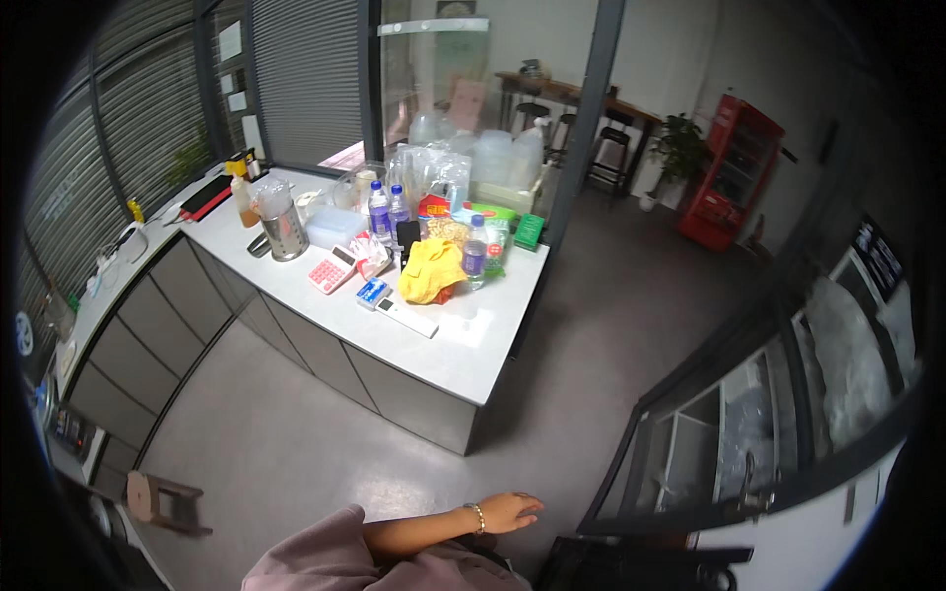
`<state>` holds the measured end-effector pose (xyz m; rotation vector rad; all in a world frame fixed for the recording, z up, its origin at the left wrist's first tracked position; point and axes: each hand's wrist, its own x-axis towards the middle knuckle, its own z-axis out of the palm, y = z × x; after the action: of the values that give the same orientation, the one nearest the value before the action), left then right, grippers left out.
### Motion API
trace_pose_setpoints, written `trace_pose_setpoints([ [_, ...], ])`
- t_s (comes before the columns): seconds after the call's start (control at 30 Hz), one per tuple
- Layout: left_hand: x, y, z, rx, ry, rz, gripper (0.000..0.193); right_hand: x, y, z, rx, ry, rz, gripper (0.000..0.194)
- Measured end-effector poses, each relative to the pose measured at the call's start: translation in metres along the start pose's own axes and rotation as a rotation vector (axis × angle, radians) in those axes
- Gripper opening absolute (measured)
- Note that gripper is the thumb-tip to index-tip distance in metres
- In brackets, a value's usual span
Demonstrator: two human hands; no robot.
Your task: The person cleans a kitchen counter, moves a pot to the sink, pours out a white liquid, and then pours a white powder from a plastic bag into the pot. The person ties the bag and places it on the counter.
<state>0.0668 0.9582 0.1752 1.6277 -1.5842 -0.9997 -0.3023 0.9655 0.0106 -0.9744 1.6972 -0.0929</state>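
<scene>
My left hand [511, 513], with a bracelet at the wrist, reaches across in front of me above the floor. It is empty, its fingers loosely bent and apart. My right hand is out of view. Beyond lies a white counter [473, 377] with a yellow cloth [431, 270], a white remote control [406, 318], a blue-and-white packet [372, 292] and a pink calculator [332, 270]. Several water bottles [474, 255], a perforated metal canister [284, 235] and a translucent plastic box [336, 226] stand farther back.
A wooden stool [166, 504] stands on the floor at lower left. To the right are a dark-framed glass door [695, 443] with a handle and a black object [643, 565] near me. Farther off stand a red drinks fridge [732, 173], a potted plant [674, 148] and bar stools [612, 151].
</scene>
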Motion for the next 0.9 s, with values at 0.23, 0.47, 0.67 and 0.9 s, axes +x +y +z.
trace_pose_setpoints([
  [0.23, 0.101, 0.009, -0.061, -0.091, 0.27, -0.169, 0.029, 0.224, -0.262, -0.087, -0.262, -0.095, -0.701, 0.022],
  [0.47, 0.293, 0.007, -0.135, -0.055, 0.261, -0.144, 0.028, 0.351, -0.444, -0.079, -0.335, 0.017, -0.861, 0.026],
  [0.67, 0.472, 0.022, -0.204, -0.172, 0.349, 0.061, 0.03, 0.436, -0.502, -0.12, -1.221, 0.011, -0.831, 0.035],
  [0.9, 0.624, -0.01, -0.236, -0.208, 0.486, -0.123, 0.028, 0.588, -0.708, -0.133, -0.664, -0.107, -0.398, 0.04],
])
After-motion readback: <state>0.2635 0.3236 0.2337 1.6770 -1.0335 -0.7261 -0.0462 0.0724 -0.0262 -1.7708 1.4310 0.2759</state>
